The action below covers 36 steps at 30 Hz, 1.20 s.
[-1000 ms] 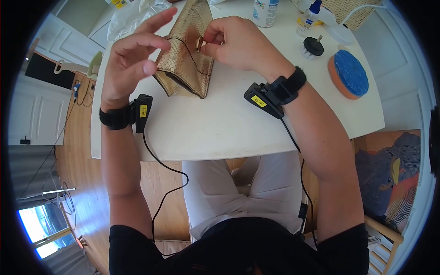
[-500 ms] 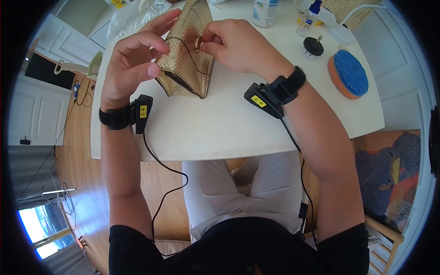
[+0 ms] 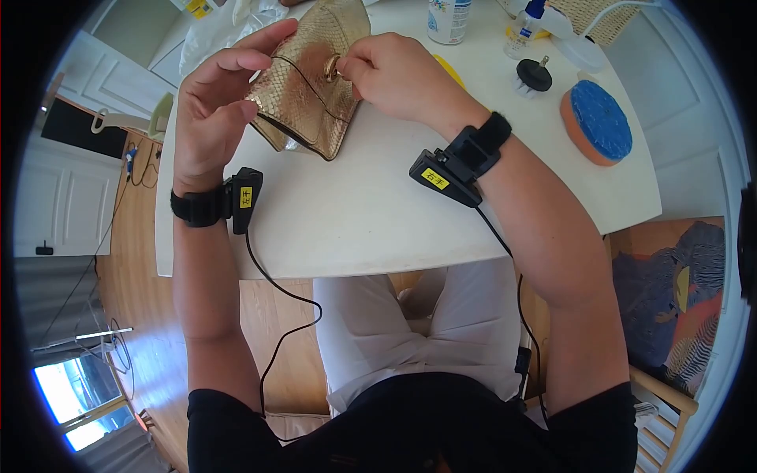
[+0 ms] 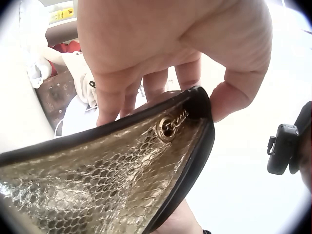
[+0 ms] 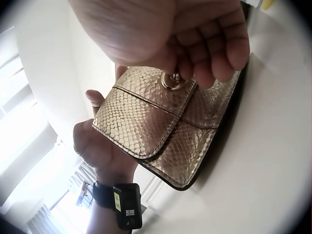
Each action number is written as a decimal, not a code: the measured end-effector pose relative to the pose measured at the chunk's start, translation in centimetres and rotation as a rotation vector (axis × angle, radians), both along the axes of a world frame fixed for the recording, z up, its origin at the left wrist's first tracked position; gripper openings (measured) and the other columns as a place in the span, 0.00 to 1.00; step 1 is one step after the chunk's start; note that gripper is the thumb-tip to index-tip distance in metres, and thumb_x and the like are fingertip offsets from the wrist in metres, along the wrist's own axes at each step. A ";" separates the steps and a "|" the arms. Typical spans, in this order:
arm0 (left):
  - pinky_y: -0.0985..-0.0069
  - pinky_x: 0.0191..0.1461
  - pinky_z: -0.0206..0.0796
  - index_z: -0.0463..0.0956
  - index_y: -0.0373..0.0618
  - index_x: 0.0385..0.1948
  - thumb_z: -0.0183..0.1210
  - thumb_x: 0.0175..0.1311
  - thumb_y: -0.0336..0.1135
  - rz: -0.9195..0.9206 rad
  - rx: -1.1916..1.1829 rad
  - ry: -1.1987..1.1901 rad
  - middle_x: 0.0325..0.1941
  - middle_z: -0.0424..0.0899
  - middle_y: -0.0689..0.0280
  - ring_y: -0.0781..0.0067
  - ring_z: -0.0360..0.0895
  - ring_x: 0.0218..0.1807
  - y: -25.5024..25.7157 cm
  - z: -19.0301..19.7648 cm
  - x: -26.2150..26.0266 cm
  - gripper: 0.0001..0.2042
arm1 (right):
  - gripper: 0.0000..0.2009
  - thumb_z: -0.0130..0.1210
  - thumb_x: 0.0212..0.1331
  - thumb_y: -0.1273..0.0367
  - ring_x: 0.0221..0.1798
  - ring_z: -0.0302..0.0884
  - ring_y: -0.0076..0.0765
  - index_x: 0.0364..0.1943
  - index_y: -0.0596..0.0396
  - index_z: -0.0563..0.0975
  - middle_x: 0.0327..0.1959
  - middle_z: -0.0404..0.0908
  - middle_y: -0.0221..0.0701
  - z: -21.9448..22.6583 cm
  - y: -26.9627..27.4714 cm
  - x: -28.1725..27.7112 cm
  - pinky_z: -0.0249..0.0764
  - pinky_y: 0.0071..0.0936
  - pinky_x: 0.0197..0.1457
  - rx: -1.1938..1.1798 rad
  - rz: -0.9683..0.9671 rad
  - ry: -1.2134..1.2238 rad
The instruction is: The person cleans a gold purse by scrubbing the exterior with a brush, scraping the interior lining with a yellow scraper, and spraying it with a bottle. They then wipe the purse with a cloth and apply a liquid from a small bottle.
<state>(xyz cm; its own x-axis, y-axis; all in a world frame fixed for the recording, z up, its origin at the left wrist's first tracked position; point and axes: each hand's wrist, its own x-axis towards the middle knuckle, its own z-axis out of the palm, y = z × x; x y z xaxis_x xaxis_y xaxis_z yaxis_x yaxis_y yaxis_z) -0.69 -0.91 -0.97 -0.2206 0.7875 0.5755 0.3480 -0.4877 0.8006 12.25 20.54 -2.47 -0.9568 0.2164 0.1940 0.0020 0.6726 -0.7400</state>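
Observation:
A gold snakeskin-textured handbag (image 3: 298,93) with dark edging stands tilted on the white table. Fingers and thumb of my left hand (image 3: 211,110) hold its left side, the thumb at the near corner. My right hand (image 3: 402,79) pinches the round gold clasp (image 3: 330,68) on the flap. In the right wrist view the clasp (image 5: 173,80) sits right under the curled fingertips, which partly hide it. Up close, the left wrist view shows the bag's side (image 4: 97,180), with a metal eyelet (image 4: 166,127) and a bit of chain near the corner.
Right of the bag stand a spray can (image 3: 449,20), a small blue-capped bottle (image 3: 523,30), a black-topped brush head (image 3: 534,76) and a blue and orange sponge pad (image 3: 597,122). Clear plastic wrapping (image 3: 206,49) lies behind the left hand. Cables trail from both wrist cameras.
The bag has shifted a little left and turned, and both hands moved left with it. My left thumb has come onto its near corner. A yellow edge now shows behind the right hand.

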 end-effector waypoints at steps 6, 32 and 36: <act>0.56 0.80 0.50 0.80 0.35 0.51 0.49 0.44 0.22 0.060 -0.041 0.031 0.72 0.69 0.42 0.48 0.64 0.76 0.1 0.3 0.2 0.26 | 0.14 0.55 0.65 0.61 0.37 0.83 0.53 0.35 0.58 0.84 0.31 0.85 0.46 -0.2 0.0 -0.1 0.78 0.44 0.44 0.010 -0.006 0.021; 0.60 0.77 0.55 0.82 0.37 0.48 0.56 0.55 0.28 0.087 -0.148 0.049 0.76 0.66 0.49 0.55 0.67 0.74 -0.1 0.3 0.4 0.18 | 0.12 0.69 0.55 0.66 0.34 0.84 0.35 0.39 0.59 0.83 0.32 0.86 0.35 -1.0 0.4 -0.2 0.78 0.30 0.39 0.109 -0.004 0.187; 0.60 0.77 0.54 0.81 0.36 0.48 0.55 0.54 0.27 0.077 -0.143 0.033 0.76 0.66 0.48 0.55 0.66 0.74 -0.1 0.4 0.4 0.18 | 0.11 0.69 0.55 0.67 0.35 0.85 0.40 0.37 0.58 0.83 0.31 0.86 0.37 -0.9 0.6 -0.1 0.79 0.33 0.39 0.220 0.005 0.251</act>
<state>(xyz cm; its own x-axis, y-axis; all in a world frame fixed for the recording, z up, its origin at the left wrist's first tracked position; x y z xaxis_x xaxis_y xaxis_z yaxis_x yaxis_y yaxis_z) -0.26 -0.98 -0.61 -0.2659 0.8434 0.4669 0.4075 -0.3406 0.8473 12.17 21.09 -3.33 -0.8742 0.1385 0.4654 -0.1655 0.8160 -0.5538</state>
